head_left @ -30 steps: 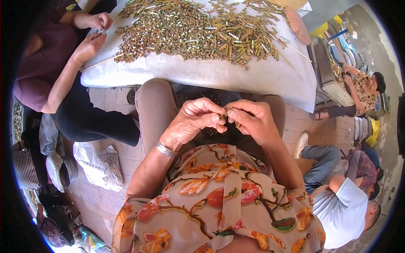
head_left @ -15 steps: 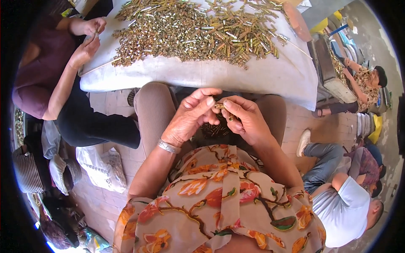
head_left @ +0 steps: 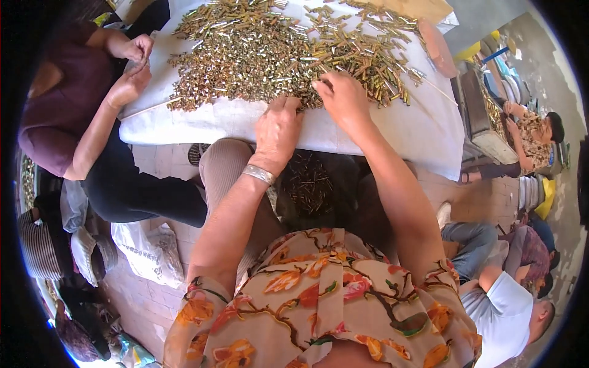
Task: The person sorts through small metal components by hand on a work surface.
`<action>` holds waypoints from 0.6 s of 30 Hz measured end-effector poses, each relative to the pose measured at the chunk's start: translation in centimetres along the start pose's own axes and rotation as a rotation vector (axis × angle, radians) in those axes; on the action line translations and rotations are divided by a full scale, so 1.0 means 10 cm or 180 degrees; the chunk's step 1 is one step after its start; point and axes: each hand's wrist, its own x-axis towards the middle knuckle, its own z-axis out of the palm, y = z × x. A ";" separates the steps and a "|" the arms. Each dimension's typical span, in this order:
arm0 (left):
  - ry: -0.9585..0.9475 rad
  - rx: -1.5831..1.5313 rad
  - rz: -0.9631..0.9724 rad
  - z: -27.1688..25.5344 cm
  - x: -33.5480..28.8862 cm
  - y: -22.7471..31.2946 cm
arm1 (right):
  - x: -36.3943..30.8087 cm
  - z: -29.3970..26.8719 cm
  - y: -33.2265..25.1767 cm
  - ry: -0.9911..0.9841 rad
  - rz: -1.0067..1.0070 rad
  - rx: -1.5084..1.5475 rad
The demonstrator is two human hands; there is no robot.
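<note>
A wide heap of small metal pieces (head_left: 245,55), gold and silver in colour, covers the middle of a white-covered table (head_left: 202,127) and ends short of its near edge. Short ring-like pieces (head_left: 224,83) gather toward the table's left edge, slim tubes (head_left: 383,61) toward its right. Each piece looks light, stiff, hard to break and probably slippery where smooth; a thumb-and-forefinger pinch around a tube's middle, or across a ring's outer wall, should suit.

The left hand (head_left: 279,130) is back-up over the near edge, fingers bent down into the heap's fringe. The right hand (head_left: 345,101), just beside it, reaches farther in, fingers curled leftward above the pieces. Whether either pinches anything cannot be told. Both forearms stretch forward, the left wrist wearing a silver-coloured bracelet (head_left: 259,174).

Below the near edge, a dark container (head_left: 310,205) holds slim pieces. By the left edge, a co-worker's hands (head_left: 127,87) meet.
</note>
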 end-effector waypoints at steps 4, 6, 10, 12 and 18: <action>0.0033 0.0068 0.0030 0.01 -0.07 0.02 | 0.16 0.14 -0.01 -0.0157 0.0364 -0.0635; 0.0039 0.0003 -0.0030 -0.02 -0.05 0.05 | 0.11 0.15 0.03 -0.0064 0.0320 -0.0544; 0.0026 -0.0012 -0.0170 0.03 -0.03 0.08 | -0.13 0.00 0.09 0.0177 0.0215 0.0507; 0.0069 -0.0074 -0.0107 0.06 -0.02 0.06 | -0.34 -0.15 0.04 0.0123 0.0507 0.0912; 0.0201 -0.0323 -0.0007 -0.01 -0.13 0.06 | -0.94 -0.47 -0.08 -0.0254 0.1210 0.2220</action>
